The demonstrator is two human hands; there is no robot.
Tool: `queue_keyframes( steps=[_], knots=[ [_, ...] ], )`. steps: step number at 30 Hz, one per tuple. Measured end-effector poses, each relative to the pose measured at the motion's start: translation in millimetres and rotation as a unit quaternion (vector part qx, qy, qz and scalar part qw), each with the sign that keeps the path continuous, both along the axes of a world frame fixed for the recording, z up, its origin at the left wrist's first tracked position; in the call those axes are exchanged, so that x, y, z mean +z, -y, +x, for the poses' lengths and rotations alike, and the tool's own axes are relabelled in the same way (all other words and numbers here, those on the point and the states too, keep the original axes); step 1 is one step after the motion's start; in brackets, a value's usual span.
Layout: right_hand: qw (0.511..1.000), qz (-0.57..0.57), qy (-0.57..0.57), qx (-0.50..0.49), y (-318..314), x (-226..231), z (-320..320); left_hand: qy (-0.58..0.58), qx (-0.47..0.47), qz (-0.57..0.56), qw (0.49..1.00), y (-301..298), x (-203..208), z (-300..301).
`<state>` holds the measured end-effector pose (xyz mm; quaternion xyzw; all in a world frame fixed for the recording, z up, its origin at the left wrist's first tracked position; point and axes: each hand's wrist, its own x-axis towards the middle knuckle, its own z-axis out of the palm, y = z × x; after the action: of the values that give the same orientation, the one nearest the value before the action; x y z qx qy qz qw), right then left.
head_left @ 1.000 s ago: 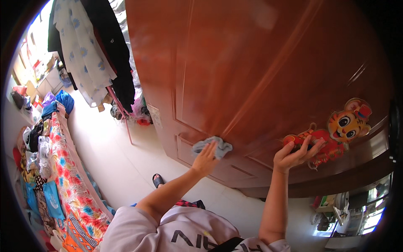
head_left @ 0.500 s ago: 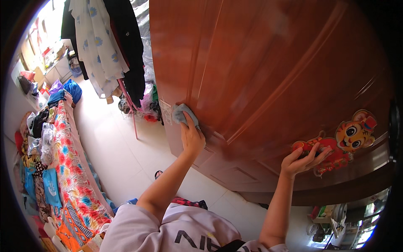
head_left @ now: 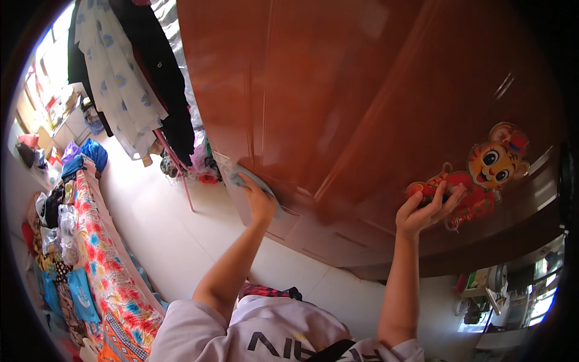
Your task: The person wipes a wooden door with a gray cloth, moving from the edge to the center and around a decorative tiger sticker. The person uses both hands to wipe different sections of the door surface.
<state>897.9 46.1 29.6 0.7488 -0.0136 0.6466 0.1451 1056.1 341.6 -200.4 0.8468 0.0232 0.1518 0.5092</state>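
A reddish-brown panelled door [head_left: 338, 90] fills the upper right. My left hand [head_left: 259, 202] presses a grey-blue cloth [head_left: 276, 205] against it, low by its left edge, near a pale worn patch [head_left: 223, 161]. The cloth sticks out past the fingertips and below the palm. To the right, my right hand [head_left: 422, 211] curls its fingers about a dark door knob [head_left: 449, 189], mostly hidden by them. Around that hand, a tiger-shaped cutout decoration [head_left: 496, 164] in red and orange is fixed to the door.
Clothes [head_left: 120, 78] hang on a pink-legged rack [head_left: 175, 163] left of the door. A bed with a floral cover [head_left: 111, 253] stands at far left, heaped with bags and cloths. Pale floor tiles [head_left: 181, 241] lie between. Another room with shelves [head_left: 494, 289] shows at lower right.
My left hand and the cloth have moved down and left along the door, the cloth now flatter under the hand. My right hand stays at the knob. The whole view has shifted slightly.
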Motion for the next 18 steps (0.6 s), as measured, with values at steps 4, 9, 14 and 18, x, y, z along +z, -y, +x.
queue_keyframes(
  steps=[4,9,14,18],
  knots=[
    [1.0,0.006,0.01,-0.001,-1.8,3.4,-1.4,-0.011,0.04,-0.019,0.999,-5.9,-10.2,15.7],
    [1.0,0.014,0.002,-0.006,-3.2,1.8,-3.9,-0.031,-0.015,-0.03,0.999,30.2,4.0,-35.9],
    [0.992,0.09,-0.064,0.067,-47.7,-19.1,-27.3,0.131,-0.122,0.087,0.98,49.6,12.2,-80.2],
    [0.942,0.156,-0.227,0.191,-88.7,-80.5,-42.3,0.229,-0.235,0.115,0.937,61.7,29.6,-87.2]
  ],
)
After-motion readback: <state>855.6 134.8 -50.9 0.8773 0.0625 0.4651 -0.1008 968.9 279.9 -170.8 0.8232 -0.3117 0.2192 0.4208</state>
